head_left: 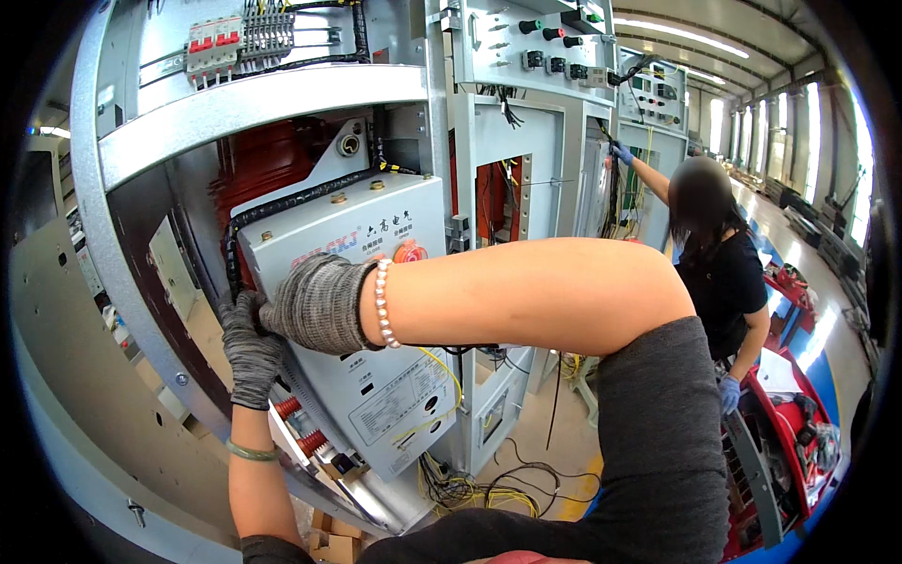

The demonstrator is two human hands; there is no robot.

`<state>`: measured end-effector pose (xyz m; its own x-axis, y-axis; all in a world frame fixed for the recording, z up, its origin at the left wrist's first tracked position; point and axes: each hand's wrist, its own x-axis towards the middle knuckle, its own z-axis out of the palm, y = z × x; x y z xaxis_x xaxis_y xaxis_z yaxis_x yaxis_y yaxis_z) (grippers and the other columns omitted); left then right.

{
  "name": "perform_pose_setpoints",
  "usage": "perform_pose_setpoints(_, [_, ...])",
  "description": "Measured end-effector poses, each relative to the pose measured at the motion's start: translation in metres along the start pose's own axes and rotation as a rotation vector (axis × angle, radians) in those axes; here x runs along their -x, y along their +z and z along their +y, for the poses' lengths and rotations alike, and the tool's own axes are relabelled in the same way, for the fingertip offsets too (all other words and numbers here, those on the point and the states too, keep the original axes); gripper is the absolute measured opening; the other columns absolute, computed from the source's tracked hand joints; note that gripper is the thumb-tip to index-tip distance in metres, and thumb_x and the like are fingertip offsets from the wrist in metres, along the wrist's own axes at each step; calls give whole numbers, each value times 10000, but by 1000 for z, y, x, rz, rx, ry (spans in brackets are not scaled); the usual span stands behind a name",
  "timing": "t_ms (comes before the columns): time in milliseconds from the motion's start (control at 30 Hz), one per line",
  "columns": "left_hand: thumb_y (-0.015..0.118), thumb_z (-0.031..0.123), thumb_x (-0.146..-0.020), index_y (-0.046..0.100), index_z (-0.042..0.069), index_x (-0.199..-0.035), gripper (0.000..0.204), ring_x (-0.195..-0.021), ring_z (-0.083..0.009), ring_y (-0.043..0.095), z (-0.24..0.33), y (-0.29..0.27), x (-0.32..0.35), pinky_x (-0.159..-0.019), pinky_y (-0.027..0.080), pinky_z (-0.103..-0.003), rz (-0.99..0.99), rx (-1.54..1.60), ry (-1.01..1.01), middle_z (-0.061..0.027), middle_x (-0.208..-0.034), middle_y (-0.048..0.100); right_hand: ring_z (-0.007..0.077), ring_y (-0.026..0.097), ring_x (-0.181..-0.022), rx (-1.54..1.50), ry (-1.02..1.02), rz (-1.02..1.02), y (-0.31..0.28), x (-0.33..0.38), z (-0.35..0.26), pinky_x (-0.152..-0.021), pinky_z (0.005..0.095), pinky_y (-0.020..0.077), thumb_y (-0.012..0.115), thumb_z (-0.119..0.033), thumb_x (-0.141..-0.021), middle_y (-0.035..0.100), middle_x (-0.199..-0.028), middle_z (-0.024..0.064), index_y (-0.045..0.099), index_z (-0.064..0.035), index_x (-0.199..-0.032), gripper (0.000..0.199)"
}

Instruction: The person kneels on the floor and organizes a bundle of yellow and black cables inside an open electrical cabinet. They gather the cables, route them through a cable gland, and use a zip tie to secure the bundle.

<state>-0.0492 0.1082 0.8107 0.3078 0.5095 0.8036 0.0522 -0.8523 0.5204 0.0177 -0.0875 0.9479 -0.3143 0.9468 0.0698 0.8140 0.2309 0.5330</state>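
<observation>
Both my hands wear grey knitted gloves and meet at the left edge of a light grey breaker mechanism box (310, 249). My left hand (252, 352) reaches up from below, its fingers closed where a black wrapped wire bundle (232, 252) runs down beside the box. Across the box front lies my right hand (319, 303), with its fingers curled toward the left hand. Its fingertips are hidden, and I cannot make out what they hold. A round red button (410, 252) shows just above my right wrist. The bundle also runs along the box's top edge.
A metal cabinet frame (263, 103) surrounds the box, with breakers (214, 45) above. Red-brown insulators (310, 442) sit below. Loose cables (489, 489) lie on the floor. At right, a co-worker (719, 263) in blue gloves reaches into another cabinet, beside a red parts cart (799, 442).
</observation>
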Motion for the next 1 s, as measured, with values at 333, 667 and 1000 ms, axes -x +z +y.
perform_pose_setpoints(333, [614,95,-764,506,0,-1123,386,-895,-221,586,-20,13,4,-809,463,-321,29,208,-71,-130,-1055,570,266,656,-791,52,-55,2,9,-11,12,-661,395,524,621,-122,-762,660,-858,127,631,-46,-950,204])
perform_pose_setpoints(667, [451,73,-900,400,20,-1239,347,-884,-157,542,-32,15,4,-788,466,-272,66,747,-225,-73,-1025,558,261,636,-847,50,-99,-108,0,-16,16,-730,373,517,587,-127,-809,643,-967,125,604,-50,-1024,230])
perform_pose_setpoints(1000, [476,19,-857,403,41,-1216,367,-984,-167,487,-37,11,-4,-869,423,-274,-40,152,31,-84,-1137,474,187,459,-1095,301,-39,-206,-6,-9,4,-931,305,304,563,-235,-840,482,-1189,70,470,-46,-1208,424])
